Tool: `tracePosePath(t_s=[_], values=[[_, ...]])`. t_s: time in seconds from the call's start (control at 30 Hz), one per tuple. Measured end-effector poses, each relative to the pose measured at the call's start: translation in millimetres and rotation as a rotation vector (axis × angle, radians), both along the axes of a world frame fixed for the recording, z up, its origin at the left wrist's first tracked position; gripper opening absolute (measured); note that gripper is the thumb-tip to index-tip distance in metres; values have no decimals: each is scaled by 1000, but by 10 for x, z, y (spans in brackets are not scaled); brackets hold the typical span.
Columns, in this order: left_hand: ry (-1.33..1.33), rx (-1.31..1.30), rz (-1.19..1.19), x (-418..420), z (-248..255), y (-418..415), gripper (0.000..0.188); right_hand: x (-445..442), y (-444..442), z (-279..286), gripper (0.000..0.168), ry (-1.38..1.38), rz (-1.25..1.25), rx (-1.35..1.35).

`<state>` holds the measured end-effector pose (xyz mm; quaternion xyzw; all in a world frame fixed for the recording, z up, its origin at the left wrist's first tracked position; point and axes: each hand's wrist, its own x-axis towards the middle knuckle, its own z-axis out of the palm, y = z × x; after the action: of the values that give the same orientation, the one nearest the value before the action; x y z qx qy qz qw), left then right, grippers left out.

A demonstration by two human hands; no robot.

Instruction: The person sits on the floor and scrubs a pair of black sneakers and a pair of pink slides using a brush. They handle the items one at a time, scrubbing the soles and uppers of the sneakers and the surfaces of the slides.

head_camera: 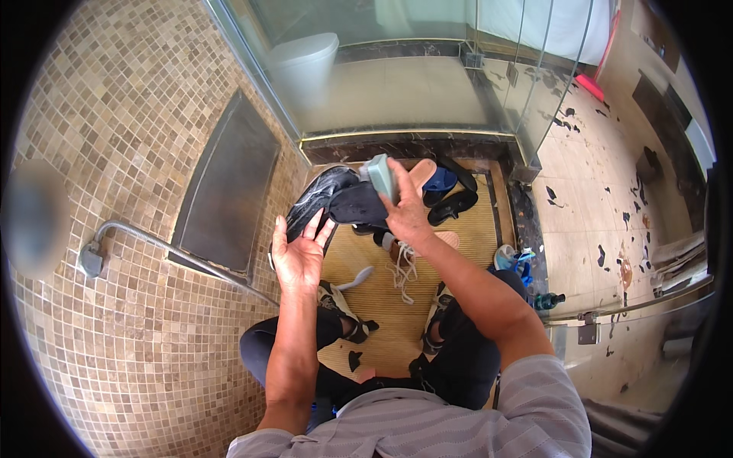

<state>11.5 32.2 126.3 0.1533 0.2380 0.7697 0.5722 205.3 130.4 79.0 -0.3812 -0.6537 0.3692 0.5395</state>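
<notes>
My left hand (pixel 300 257) is palm up with its fingers spread, bearing a black shoe (pixel 318 192) streaked with whitish suds or wet marks. A dark fabric flap (pixel 358 204), seemingly part of the shoe, extends to its right. My right hand (pixel 408 209) grips a pale green block (pixel 381 176) against the shoe's upper right end. Whether the block is soap or a brush back cannot be told. Below the hands, a brown shoe with white laces (pixel 405 272) lies on the floor, partly hidden by my right arm.
Black sandals (pixel 452 207), a blue slipper (pixel 441 180) and a tan insole (pixel 422 173) lie on the ribbed yellowish floor (pixel 366 252). A white-handled brush (pixel 356 279) rests between my feet. A shower hose (pixel 172 247) crosses the left wall. Glass panels (pixel 401 97) stand ahead; dark scraps litter the tiles (pixel 572 206) at right.
</notes>
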Motion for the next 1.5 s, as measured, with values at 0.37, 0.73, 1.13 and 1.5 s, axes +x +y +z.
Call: tracePosePath(t_s=[0.37,0.73,1.13,1.5], values=[[-241,-72,20,74,-295,113,51,-275,-498,259,70,-138,11,409],[-50,-143,-14,379,-264,16,43,-181,-238,233,66,-363,-169,533],[-70,-133,-18,208,-420,14,34,-212,-226,127,64,-184,-116,427],[391,-104,137,362,-317,-133,29,202,27,438,55,-207,-43,349]])
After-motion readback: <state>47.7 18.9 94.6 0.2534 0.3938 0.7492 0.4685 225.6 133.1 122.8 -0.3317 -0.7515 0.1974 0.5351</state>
